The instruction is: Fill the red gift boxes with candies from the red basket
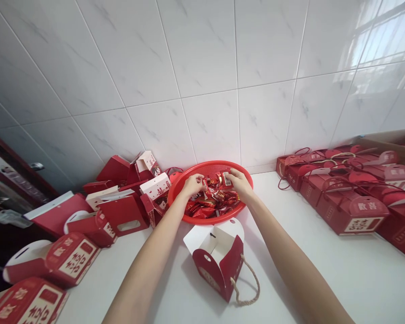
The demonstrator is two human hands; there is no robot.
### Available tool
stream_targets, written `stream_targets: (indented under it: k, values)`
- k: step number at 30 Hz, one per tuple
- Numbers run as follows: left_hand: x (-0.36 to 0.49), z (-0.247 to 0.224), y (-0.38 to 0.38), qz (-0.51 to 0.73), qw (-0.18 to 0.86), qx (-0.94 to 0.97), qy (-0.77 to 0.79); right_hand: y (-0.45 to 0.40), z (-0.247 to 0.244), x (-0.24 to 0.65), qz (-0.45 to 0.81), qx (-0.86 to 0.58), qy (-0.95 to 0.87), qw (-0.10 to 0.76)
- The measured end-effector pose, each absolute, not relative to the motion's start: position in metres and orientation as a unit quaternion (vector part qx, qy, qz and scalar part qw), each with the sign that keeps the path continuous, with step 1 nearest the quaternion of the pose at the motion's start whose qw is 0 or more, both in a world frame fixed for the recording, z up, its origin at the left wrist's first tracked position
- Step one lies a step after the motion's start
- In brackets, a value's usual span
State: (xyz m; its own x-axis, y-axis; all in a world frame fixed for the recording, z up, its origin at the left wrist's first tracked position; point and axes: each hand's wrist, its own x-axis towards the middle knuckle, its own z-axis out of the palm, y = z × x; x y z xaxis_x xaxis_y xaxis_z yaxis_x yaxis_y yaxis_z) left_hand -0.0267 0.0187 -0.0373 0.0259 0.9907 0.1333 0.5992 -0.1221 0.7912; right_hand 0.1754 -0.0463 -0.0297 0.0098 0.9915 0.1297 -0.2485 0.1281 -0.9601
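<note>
A red plastic basket (pixel 249 176) full of shiny red wrapped candies (pixel 204 211) stands against the tiled wall. My left hand (pixel 193 185) is over its left part, fingers closed on a small red-wrapped candy (pixel 205 183). Over the right part, my right hand (pixel 239 182) pinches a red packet with a white label (pixel 227 179). Between my forearms, in front of the basket, an open red gift box (pixel 219 265) with a white inside sits on the white table. Its flaps are spread and a rope handle (pixel 253 288) hangs at its right side.
Closed red gift boxes (pixel 344 202) stand in rows at the right, beside a brown carton (pixel 391 139). More red boxes, several of them open (pixel 87 225), crowd the left side of the white table (pixel 121 261).
</note>
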Motion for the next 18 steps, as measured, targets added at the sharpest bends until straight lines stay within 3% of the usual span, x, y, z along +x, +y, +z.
stream_targets:
  k: [6,11,18]
  values:
    - [-0.014,-0.027,0.009,0.424,0.383,0.670,0.473,-0.047,-0.031,0.177,0.512,-0.349,-0.498,0.607]
    - [-0.007,-0.022,0.002,0.458,0.413,0.677,0.402,-0.047,-0.029,0.179,0.554,-0.322,-0.499,0.583]
    - [-0.003,-0.019,0.001,0.415,0.401,0.684,0.445,-0.043,-0.032,0.178,0.518,-0.316,-0.488,0.628]
